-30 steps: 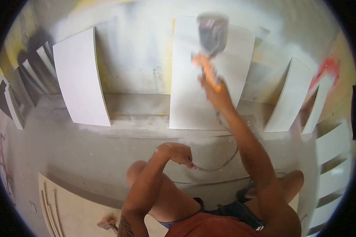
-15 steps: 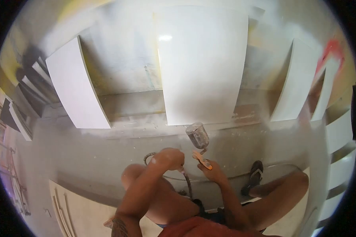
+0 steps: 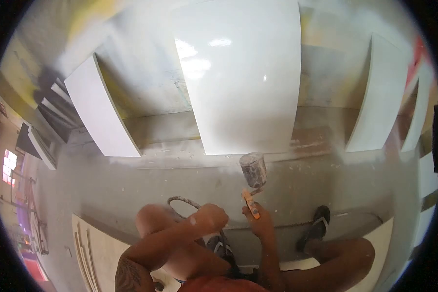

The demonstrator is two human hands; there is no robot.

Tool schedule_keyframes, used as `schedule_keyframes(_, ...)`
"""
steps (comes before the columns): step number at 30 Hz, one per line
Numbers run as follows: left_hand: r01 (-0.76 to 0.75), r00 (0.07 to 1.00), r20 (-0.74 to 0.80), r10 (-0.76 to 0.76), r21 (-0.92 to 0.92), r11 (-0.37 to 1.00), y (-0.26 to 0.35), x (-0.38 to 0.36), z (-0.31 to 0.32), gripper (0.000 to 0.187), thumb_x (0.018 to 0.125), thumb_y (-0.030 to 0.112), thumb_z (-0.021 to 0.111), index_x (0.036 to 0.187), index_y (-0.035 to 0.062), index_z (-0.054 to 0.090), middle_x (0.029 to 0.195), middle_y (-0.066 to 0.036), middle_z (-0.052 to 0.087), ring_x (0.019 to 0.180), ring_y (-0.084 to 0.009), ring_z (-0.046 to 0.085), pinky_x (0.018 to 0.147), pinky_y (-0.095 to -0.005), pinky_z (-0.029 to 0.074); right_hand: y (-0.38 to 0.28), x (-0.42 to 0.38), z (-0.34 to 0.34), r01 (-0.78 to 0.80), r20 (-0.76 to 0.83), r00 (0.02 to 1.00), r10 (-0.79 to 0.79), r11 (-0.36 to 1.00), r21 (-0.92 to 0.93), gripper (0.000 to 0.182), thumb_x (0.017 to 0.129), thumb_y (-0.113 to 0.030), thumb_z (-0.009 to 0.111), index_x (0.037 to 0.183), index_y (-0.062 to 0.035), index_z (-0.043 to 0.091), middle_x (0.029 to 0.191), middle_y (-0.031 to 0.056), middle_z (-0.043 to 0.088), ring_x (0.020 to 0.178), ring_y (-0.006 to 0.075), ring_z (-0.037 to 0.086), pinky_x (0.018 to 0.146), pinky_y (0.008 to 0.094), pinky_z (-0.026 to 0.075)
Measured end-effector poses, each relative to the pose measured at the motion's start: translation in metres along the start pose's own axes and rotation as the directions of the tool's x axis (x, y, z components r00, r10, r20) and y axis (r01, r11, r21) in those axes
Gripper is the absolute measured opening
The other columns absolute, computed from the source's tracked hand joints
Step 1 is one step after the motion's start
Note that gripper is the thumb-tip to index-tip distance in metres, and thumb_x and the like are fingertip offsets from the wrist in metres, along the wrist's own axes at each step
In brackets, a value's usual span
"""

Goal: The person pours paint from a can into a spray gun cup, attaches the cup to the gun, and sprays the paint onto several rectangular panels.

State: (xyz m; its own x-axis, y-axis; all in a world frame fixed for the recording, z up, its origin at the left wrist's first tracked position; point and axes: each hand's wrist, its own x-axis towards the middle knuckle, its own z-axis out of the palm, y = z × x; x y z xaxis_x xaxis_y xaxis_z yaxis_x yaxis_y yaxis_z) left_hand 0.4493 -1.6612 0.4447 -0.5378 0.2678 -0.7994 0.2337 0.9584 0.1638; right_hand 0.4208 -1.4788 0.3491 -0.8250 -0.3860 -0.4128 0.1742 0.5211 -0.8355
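My right hand (image 3: 259, 219) is wrapped round the orange-and-metal body of a spray gun (image 3: 251, 203). The gun's stained cup (image 3: 253, 170) is in front of the hand, below the lower edge of a large glossy white panel (image 3: 243, 82). To the left, my left hand (image 3: 211, 217) is closed round a dark hose (image 3: 182, 198), which loops out beyond the wrist and hangs below the fingers. The two hands are apart, above the grey floor.
Narrower white panels lean at the left (image 3: 102, 107) and right (image 3: 377, 97), with more at both far sides. Pale boards (image 3: 102, 253) lie by my legs. A thin hose crosses the floor near my sandalled foot (image 3: 319, 224). Shelving stands at far left.
My left hand has moved down, towards my knee. My right hand and the gun have shifted slightly right and down, and the gun has turned. The whole view has shifted a little.
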Motion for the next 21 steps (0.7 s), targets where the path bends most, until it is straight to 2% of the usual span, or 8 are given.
schedule_keyframes(1, -0.034, 0.999, 0.009, 0.034, 0.013, 0.999, 0.007, 0.005, -0.002, 0.019, 0.085, 0.02, 0.067, 0.092, 0.0045, 0.075, 0.091, -0.014, 0.073, 0.086, -0.0338, 0.071, 0.075, -0.0444, 0.057, -0.001, 0.001, -0.001, -0.015, 0.043, 0.999, 0.014, 1.0, 0.02, 0.042, 0.095, -0.033, 0.06, 0.123, -0.0017, 0.061, 0.098, 0.02, 0.07, 0.09, 0.0337, 0.069, 0.08, 0.044, 0.052)
schedule_keyframes(4, -0.153, 0.988, -0.013, 0.154, 0.061, 0.986, 0.021, 0.02, 0.001, 0.016, 0.083, 0.017, 0.067, 0.088, 0.0038, 0.075, 0.089, -0.014, 0.073, 0.084, -0.032, 0.071, 0.072, -0.0464, 0.057, 0.0, 0.005, 0.001, 0.021, 0.042, 0.999, -0.022, 0.999, 0.036, 0.042, 0.095, -0.032, 0.062, 0.123, -0.0004, 0.061, 0.098, 0.0197, 0.07, 0.09, 0.0324, 0.07, 0.08, 0.0424, 0.053)
schedule_keyframes(8, -0.139, 0.99, -0.027, 0.142, 0.095, 0.986, 0.034, 0.044, 0.027, 0.013, 0.082, 0.015, 0.067, 0.086, 0.0052, 0.075, 0.09, -0.012, 0.073, 0.084, -0.0311, 0.072, 0.069, -0.0476, 0.057, 0.006, 0.009, -0.001, 0.036, 0.033, 0.999, -0.038, 0.998, 0.053, 0.044, 0.094, -0.034, 0.062, 0.123, -0.0004, 0.061, 0.098, 0.0195, 0.071, 0.088, 0.0312, 0.07, 0.078, 0.0418, 0.053)
schedule_keyframes(10, -0.108, 0.989, 0.112, 0.098, 0.088, 0.99, 0.03, 0.075, 0.057, 0.013, 0.083, 0.015, 0.068, 0.089, 0.0065, 0.075, 0.093, -0.011, 0.074, 0.087, -0.0309, 0.071, 0.07, -0.0456, 0.057, 0.009, 0.012, -0.004, 0.019, 0.028, 0.999, -0.021, 0.998, 0.053, 0.043, 0.094, -0.035, 0.063, 0.121, -0.0014, 0.062, 0.096, 0.0186, 0.07, 0.085, 0.0293, 0.069, 0.076, 0.0415, 0.053)
schedule_keyframes(11, -0.111, 0.989, 0.11, 0.1, 0.094, 0.989, 0.032, 0.087, 0.067, 0.013, 0.083, 0.015, 0.068, 0.089, 0.0065, 0.075, 0.093, -0.011, 0.074, 0.087, -0.0309, 0.071, 0.07, -0.0456, 0.057, 0.009, 0.013, -0.006, 0.021, 0.022, 1.0, -0.022, 0.998, 0.054, 0.043, 0.094, -0.035, 0.063, 0.121, -0.0014, 0.062, 0.096, 0.0186, 0.07, 0.085, 0.0293, 0.069, 0.076, 0.0415, 0.053)
schedule_keyframes(13, -0.033, 0.948, 0.318, 0.003, 0.088, 0.996, 0.038, 0.1, 0.07, 0.027, 0.081, 0.024, 0.075, 0.106, 0.0132, 0.075, 0.106, -0.007, 0.072, 0.098, -0.0288, 0.07, 0.079, -0.0441, 0.058, 0.005, 0.015, -0.012, -0.026, 0.023, 0.999, 0.025, 0.999, 0.041, 0.042, 0.095, -0.036, 0.062, 0.118, -0.0021, 0.064, 0.092, 0.0166, 0.07, 0.081, 0.0271, 0.068, 0.075, 0.0409, 0.052)
schedule_keyframes(16, -0.136, 0.943, 0.322, 0.082, 0.15, 0.979, 0.036, 0.091, 0.064, 0.018, 0.084, 0.017, 0.068, 0.1, 0.0099, 0.075, 0.098, -0.011, 0.073, 0.095, -0.0307, 0.071, 0.074, -0.0433, 0.057, 0.015, 0.02, -0.011, -0.011, -0.026, 1.0, 0.014, 0.993, 0.115, 0.04, 0.095, -0.036, 0.062, 0.116, -0.0023, 0.064, 0.088, 0.0146, 0.069, 0.079, 0.0255, 0.067, 0.073, 0.0403, 0.052)
schedule_keyframes(21, -0.112, 0.949, 0.309, 0.056, 0.167, 0.98, 0.039, 0.098, 0.061, 0.018, 0.084, 0.016, 0.068, 0.099, 0.0098, 0.075, 0.097, -0.011, 0.073, 0.094, -0.0305, 0.071, 0.074, -0.0441, 0.057, 0.011, 0.023, -0.017, -0.032, -0.02, 0.999, 0.034, 0.995, 0.099, 0.038, 0.095, -0.036, 0.062, 0.114, -0.0028, 0.065, 0.089, 0.014, 0.069, 0.079, 0.0253, 0.067, 0.073, 0.0404, 0.051)
